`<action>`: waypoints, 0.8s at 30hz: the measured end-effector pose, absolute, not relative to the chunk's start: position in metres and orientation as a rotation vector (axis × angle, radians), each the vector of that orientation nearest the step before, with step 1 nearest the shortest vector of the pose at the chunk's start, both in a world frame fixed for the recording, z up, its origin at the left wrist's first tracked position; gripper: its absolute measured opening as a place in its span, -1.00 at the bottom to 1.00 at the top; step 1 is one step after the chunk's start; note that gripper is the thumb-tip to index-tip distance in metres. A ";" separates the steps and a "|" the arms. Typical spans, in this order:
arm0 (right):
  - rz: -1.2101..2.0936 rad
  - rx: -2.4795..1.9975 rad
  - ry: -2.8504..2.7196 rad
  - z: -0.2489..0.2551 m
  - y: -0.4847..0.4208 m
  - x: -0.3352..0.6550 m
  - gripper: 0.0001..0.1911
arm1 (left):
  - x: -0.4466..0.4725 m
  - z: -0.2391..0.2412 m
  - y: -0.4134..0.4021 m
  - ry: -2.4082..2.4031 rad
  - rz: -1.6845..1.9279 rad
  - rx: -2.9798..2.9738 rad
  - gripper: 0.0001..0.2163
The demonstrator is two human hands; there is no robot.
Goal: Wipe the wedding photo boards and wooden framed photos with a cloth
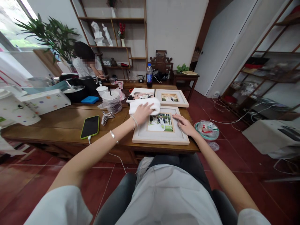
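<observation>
A light wooden picture frame (161, 140) with a wedding photo (161, 123) in it lies flat on the table in front of me. My left hand (143, 113) is closed over a folded white cloth (134, 108), which lies at the frame's upper left corner. My right hand (186, 125) lies on the frame's right side with its fingers stretched out and nothing in them. Just behind are a second framed photo (173, 102) and a white-bordered photo print (138, 91), partly covered by the cloth.
Left on the wooden table (70, 125) lie a charging phone (90, 127), a bagged drink cup (112, 101), a blue box (90, 99) and a white box (45, 101). A bottle (149, 76) stands behind the frames. Another person (85, 64) sits at the far left. A lined bin (207, 129) stands right.
</observation>
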State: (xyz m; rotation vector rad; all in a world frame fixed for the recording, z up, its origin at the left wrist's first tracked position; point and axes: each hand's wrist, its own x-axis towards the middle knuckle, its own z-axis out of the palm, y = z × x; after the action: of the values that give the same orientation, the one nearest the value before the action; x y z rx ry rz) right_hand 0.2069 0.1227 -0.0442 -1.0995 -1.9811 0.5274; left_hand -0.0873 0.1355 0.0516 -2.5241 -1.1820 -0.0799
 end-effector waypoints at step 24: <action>0.522 -1.106 -1.968 -0.045 0.124 0.206 -0.40 | -0.096 0.047 0.008 -1.004 0.072 -2.847 -0.64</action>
State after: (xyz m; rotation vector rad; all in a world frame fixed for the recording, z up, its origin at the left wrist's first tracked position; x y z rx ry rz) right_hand 0.2060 0.1238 -0.0450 -1.1055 -1.9684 0.5217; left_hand -0.0963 0.0082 0.0470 -2.8471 -1.0039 0.0717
